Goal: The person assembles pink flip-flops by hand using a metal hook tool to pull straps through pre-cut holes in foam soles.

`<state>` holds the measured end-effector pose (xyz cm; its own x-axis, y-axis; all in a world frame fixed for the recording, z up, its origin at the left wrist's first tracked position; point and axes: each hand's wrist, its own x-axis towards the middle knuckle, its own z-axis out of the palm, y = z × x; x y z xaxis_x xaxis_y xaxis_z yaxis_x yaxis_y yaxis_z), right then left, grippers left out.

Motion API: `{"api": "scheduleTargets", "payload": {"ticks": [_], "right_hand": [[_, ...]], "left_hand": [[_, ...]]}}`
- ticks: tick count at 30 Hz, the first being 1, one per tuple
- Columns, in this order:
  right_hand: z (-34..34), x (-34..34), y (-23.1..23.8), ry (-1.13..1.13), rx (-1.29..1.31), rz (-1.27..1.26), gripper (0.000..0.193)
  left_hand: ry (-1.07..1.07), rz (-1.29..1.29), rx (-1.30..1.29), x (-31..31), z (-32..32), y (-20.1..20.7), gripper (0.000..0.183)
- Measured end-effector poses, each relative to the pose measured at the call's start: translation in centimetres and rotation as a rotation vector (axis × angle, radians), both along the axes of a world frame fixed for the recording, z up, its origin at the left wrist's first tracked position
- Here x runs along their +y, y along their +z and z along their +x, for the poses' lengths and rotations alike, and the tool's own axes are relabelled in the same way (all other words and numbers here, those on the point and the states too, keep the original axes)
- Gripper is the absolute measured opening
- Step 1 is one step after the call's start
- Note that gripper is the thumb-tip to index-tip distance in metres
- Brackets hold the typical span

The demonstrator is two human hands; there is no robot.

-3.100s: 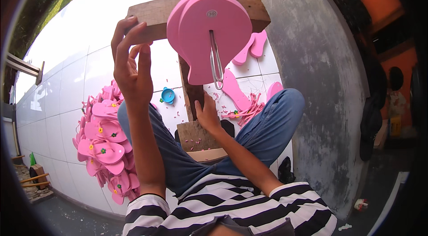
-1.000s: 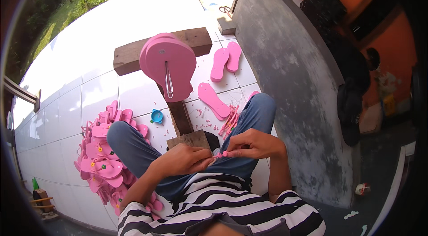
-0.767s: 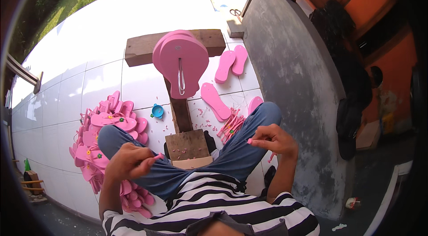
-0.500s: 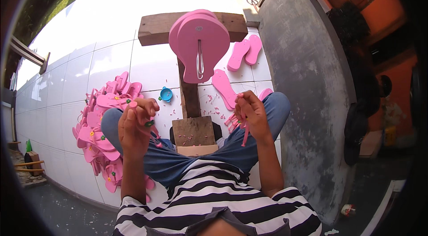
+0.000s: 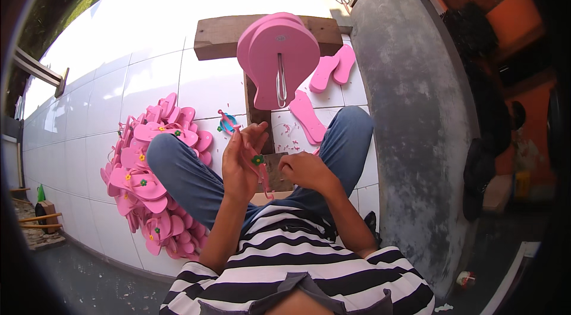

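dangling from the left hand, one pink flip-flop strap is showing a slender, bending band, with a small knob at its upper tip and a curl at its lower end. one green flower is sitting on the band, just beside the palm. the strap is hanging above the person's lap, and its upper tip is crossing in front of one blue cup on the floor. the left fingers are standing partly apart, with the strap running between them and the thumb. the fingers of the right hand are curling inward, back of the hand uppermost; a bit of pink is peeking out just beyond the knuckles, and i cannot tell whether they are gripping it.

beyond the hands, one wooden stand is bearing two pink soles, stacked slightly out of line, and one metal loop is lying along the front one. at least three loose soles are resting on the white tiled floor: two are lying side by side near the grey wall, one is lying closer in. one pair of scissors is lying farther off. by the left knee, a heap of flip-flops, too many to count, is spreading, with green and yellow flowers among them.
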<state>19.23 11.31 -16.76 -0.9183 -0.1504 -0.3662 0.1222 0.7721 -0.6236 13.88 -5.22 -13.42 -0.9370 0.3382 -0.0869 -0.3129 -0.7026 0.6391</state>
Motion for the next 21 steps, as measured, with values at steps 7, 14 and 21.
{"api": "scheduleTargets", "payload": {"ticks": [7, 14, 21], "right_hand": [[0.7, -0.5, 1.3, -0.232, 0.078, 0.009, 0.022], [1.2, -2.0, 4.5, -0.414, 0.316, -0.586, 0.015], [1.2, -3.2, 3.4, -0.423, 0.283, -0.797, 0.022]], "left_hand": [[-0.013, -0.011, -0.063, 0.3, 0.3, 0.2, 0.033], [-0.160, -0.087, -0.088, 0.3, 3.1, -2.2, 0.032], [-0.107, -0.021, -0.160, 0.6, 3.6, -3.9, 0.035]]}}
